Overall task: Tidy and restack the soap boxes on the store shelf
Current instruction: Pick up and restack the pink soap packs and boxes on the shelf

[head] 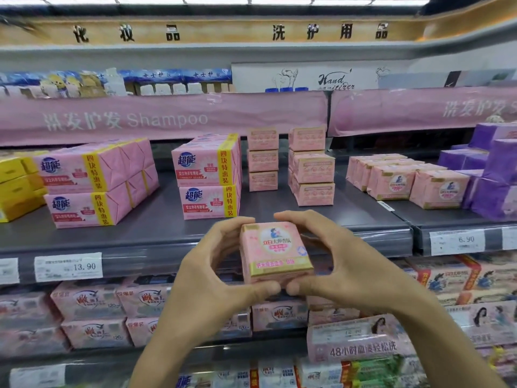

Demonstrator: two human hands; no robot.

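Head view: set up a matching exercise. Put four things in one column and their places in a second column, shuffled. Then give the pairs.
Things
1. pink soap box
2. yellow boxes
3. purple packs
4. 13.90 price tag

Places
A. far right along the grey shelf
B. held between the left hand and the right hand, in front of the shelf
C. on the shelf's front edge, left of the hands
D. far left along the shelf

Pairs: 1-B, 2-D, 3-A, 4-C
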